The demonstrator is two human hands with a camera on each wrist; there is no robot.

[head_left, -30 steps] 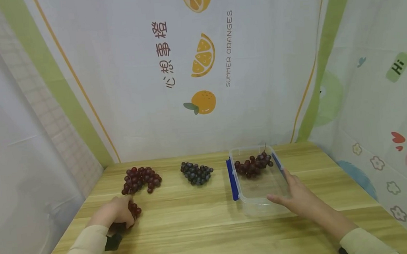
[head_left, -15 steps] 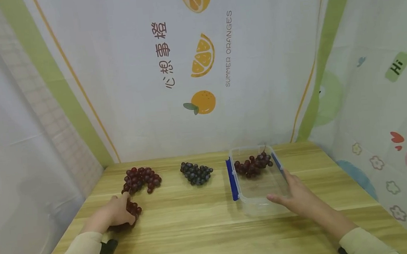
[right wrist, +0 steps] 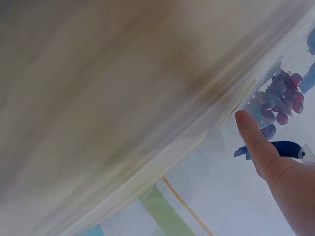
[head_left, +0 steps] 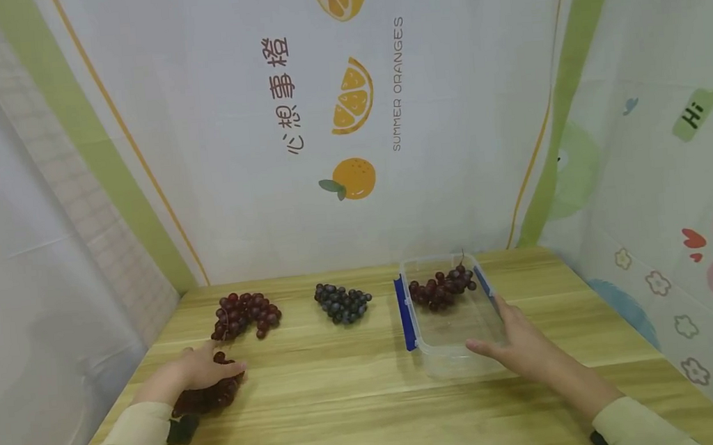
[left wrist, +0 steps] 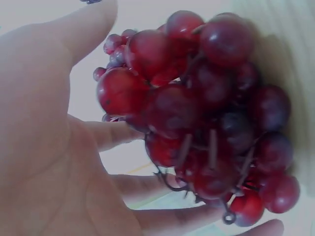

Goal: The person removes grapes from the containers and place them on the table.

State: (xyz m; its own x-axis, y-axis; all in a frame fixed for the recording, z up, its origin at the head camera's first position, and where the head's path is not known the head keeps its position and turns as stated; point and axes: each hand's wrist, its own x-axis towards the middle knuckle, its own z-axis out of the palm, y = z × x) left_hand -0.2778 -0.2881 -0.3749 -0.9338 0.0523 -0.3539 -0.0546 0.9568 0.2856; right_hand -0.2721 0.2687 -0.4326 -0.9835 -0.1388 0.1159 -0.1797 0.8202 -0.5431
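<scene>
In the head view my left hand (head_left: 195, 369) lies over a dark red bunch of grapes (head_left: 216, 394) at the table's left front. The left wrist view has its thumb and fingers spread loosely around the bunch (left wrist: 197, 108), not clenched; some fingertips are hidden behind the grapes. My right hand (head_left: 526, 349) rests at the near right corner of a clear plastic container (head_left: 462, 361), thumb by the front rim and fingers along the right side. Inside the container sits another red bunch (head_left: 442, 290). The right wrist view has the thumb (right wrist: 258, 145) stretched out straight.
Behind the left hand lies a further red bunch (head_left: 246, 315). A blue-black bunch (head_left: 342, 302) sits near the back middle of the wooden table (head_left: 347, 419). One blue side flap (head_left: 405, 315) hangs outward from the container. Printed cloth hangs behind and at both sides.
My left hand has shifted left and its fingers have loosened, so more of the bunch beneath shows. The bunch now sits slightly further left. The right hand and container stay put.
</scene>
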